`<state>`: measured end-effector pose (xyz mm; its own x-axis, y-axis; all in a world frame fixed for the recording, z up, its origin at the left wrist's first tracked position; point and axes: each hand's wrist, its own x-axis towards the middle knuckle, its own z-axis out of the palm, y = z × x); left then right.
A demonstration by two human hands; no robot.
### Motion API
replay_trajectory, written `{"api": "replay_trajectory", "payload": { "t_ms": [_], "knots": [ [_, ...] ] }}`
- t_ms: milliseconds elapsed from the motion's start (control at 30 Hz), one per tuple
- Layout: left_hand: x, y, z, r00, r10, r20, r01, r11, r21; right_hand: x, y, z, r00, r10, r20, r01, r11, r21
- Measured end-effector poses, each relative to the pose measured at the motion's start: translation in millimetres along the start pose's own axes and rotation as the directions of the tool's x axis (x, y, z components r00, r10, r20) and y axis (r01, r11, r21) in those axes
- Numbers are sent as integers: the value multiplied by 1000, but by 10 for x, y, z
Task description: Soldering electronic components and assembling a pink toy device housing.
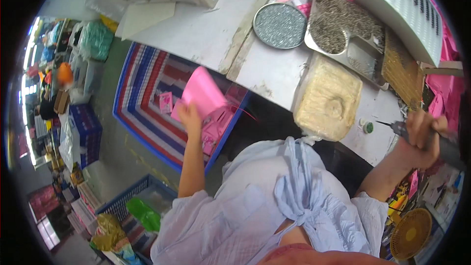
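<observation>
Hands (189, 116) (422, 131) curled around pink piece (204, 91), screwdriver (447, 150)

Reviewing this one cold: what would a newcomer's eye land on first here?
Probably the bright pink piece in the left hand, over the bin with a red, white and blue striped lining. Next, the dark thin-tipped tool in the right hand, at the right edge of the view. Then the plastic-wrapped yellowish block at the near table edge.

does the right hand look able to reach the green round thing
Probably yes, though the right hand is occupied: only the dark tool it holds seems to stand between it and the green round thing.
</observation>
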<state>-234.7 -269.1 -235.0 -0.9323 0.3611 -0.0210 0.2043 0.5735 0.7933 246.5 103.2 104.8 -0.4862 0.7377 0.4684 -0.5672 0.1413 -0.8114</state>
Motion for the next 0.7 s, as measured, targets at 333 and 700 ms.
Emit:
{"api": "replay_trajectory", "payload": {
  "t_ms": [333, 700],
  "knots": [
    [-618, -1043, 400, 933, -353, -68, 316, 713, 626, 217, 267, 235, 997, 6, -83, -14, 996, -89],
    [1305, 5297, 1251, 227, 974, -7, -945, 218, -246, 350, 309, 104, 961, 38, -274, -112, 959, -259]
  ]
}}
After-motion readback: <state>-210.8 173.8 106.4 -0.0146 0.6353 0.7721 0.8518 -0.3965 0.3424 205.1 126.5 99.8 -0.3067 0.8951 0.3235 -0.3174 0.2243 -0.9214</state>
